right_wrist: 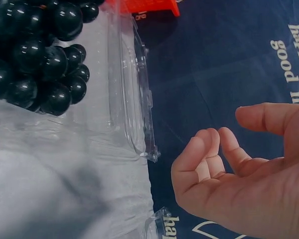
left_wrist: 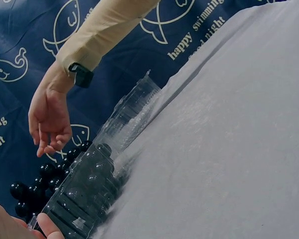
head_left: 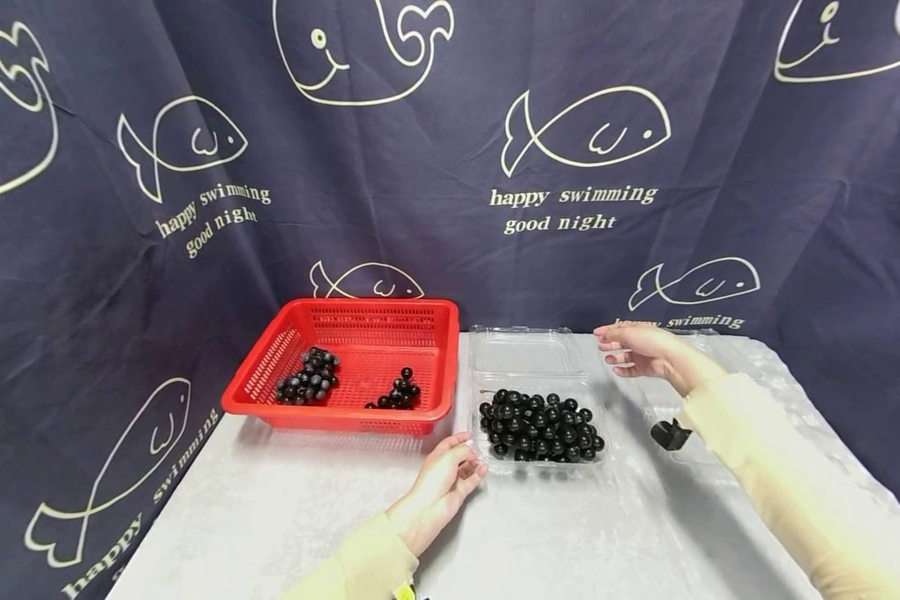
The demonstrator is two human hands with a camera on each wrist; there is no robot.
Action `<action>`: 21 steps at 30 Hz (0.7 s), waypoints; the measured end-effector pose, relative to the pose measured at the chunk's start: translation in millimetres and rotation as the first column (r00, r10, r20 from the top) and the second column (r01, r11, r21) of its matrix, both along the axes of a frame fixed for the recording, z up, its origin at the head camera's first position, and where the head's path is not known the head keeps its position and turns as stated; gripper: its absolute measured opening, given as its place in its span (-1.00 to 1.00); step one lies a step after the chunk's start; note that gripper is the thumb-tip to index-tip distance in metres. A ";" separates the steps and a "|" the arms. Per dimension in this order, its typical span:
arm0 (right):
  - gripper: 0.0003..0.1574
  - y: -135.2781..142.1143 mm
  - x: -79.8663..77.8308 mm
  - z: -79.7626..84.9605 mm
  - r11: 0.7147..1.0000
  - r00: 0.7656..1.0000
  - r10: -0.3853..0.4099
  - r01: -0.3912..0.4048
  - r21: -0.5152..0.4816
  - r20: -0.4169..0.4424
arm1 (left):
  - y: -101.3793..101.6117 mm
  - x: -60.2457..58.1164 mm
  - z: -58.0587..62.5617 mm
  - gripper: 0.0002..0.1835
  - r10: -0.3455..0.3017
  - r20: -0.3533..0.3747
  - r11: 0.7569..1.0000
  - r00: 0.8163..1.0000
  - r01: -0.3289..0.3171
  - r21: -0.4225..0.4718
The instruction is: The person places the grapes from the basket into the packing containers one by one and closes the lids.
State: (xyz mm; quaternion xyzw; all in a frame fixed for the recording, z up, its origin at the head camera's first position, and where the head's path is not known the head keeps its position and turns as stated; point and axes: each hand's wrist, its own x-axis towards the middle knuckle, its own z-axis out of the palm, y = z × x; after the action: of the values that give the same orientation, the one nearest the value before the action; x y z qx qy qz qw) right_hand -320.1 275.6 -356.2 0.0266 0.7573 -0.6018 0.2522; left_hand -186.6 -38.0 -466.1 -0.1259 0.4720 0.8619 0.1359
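Head view looks down; both nearer wrist views share dark grapes [right_wrist: 32,54].

Tabletop [head_left: 570,533]: pale grey, faintly mottled; far right edge uneven. Cloth [head_left: 435,183]: navy, hung behind the tabletop and along its left and right sides, with soft folds. Cream outline prints: whales [head_left: 363,62] high above the tabletop, fish [head_left: 592,129] lower, down to its far edge. Lettering [head_left: 573,197] behind the tabletop: "happy swimming good night". Light: diffuse; soft-edged shadows on the tabletop.

This is a curtained-off workspace: navy fish-print fabric [head_left: 435,183] hangs behind the table [head_left: 555,533].
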 end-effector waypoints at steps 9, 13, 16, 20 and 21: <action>-0.87 3.6 -16.4 -11.3 0.999 0.998 -0.052 0.052 -0.005 0.042 | 1.0 0.4 -1.5 -0.46 -0.001 -0.002 1.000 1.000 0.001 -0.002; -0.87 6.8 -24.3 -16.3 0.997 0.995 -0.069 0.070 -0.024 0.069 | 1.9 -0.3 -1.2 -0.47 -0.001 -0.011 1.000 1.000 0.001 0.003; -0.82 6.7 -28.8 -20.9 0.995 0.992 -0.093 0.097 -0.039 0.088 | 2.0 -0.3 -0.9 -0.47 -0.004 -0.014 1.000 1.000 0.004 0.004; -0.75 2.8 -34.1 -28.4 0.988 0.982 -0.132 0.140 -0.059 0.132 | 1.0 0.0 -0.7 -0.44 -0.006 -0.018 1.000 1.000 0.006 -0.002; -0.76 1.2 -35.2 -30.0 0.987 0.980 -0.142 0.151 -0.056 0.142 | 0.8 0.1 -0.8 -0.43 -0.006 -0.019 1.000 1.000 0.006 -0.002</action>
State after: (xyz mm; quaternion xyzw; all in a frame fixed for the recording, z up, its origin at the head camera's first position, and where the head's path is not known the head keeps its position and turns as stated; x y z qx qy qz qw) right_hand -355.3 276.8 -386.2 0.1150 0.7136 -0.6405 0.2595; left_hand -186.5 -37.2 -466.8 -0.1165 0.4746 0.8622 0.1337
